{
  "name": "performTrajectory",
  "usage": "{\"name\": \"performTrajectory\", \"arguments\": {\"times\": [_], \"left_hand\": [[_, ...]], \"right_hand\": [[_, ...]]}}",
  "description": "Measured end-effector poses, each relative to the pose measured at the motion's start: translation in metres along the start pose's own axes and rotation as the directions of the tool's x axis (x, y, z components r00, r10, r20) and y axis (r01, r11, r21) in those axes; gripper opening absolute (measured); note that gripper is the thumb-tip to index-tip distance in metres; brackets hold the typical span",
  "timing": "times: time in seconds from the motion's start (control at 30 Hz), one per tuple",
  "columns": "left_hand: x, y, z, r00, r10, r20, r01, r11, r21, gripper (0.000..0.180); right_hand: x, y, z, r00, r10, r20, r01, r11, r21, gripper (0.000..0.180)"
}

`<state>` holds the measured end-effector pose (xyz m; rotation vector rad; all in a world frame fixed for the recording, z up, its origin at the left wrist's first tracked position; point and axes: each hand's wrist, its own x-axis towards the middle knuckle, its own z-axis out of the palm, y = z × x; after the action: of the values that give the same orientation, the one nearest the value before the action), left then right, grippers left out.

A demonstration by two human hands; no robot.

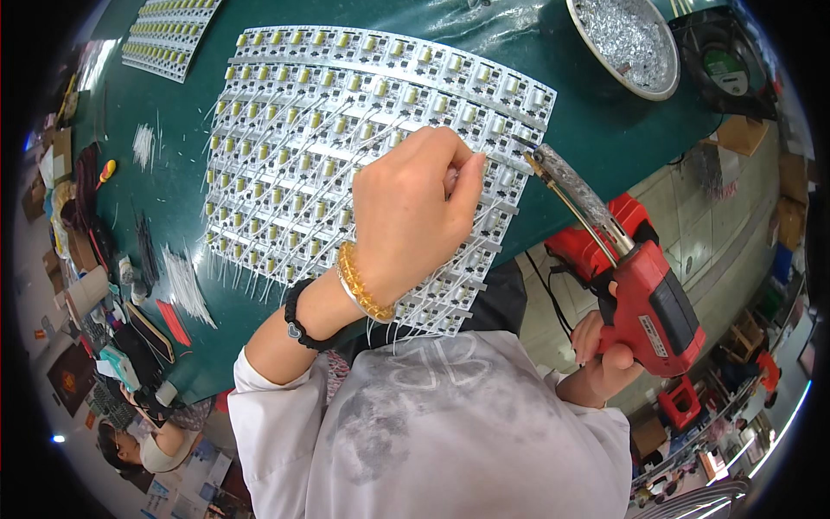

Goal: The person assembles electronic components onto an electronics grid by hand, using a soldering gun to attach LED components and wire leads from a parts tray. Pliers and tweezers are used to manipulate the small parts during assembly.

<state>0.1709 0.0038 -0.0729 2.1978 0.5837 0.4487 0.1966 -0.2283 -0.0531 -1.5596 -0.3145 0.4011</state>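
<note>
- Reference: clock positions are taken from the centre of the view.
- Circuit-board panel (389, 52): between 11 and 12 o'clock, on the green table (596, 147); thin white leads extend from its rows of components.
- Left hand (415, 195): above the panel, near 12 o'clock; fingers curled inward, thumb close to the index finger. Whether anything is pinched cannot be told; the fingertips are largely hidden.
- Right hand (603, 350): between 3 and 5 o'clock; wrapped around the grip of a red-and-black soldering gun (653, 311).
- Soldering gun tip: directed toward 1 o'clock, at the panel's right edge; contact cannot be confirmed.
- Second circuit-board panel (169, 39): between 10 and 11 o'clock.
- Bowl (650, 95): between 1 and 2 o'clock; contains silvery scraps (622, 39).
- Black fan (726, 65): 2 o'clock, beside the bowl.
- White wire bundle (186, 281): 9 o'clock, just beside red wires (173, 323).
</note>
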Motion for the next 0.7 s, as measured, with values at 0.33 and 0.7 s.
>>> {"name": "performTrajectory", "arguments": {"times": [0.33,0.7], "left_hand": [[0.000,-0.002,0.001,1.000,-0.007,0.004,0.006,1.000,0.030,0.011],[0.000,-0.003,0.002,1.000,0.012,-0.008,-0.012,0.999,0.044,0.011]], "right_hand": [[-0.001,0.005,-0.004,0.999,0.036,0.037,-0.038,0.998,0.049,0.070],[-0.004,0.004,-0.006,0.999,0.011,0.032,-0.008,0.995,-0.099,0.065]]}}
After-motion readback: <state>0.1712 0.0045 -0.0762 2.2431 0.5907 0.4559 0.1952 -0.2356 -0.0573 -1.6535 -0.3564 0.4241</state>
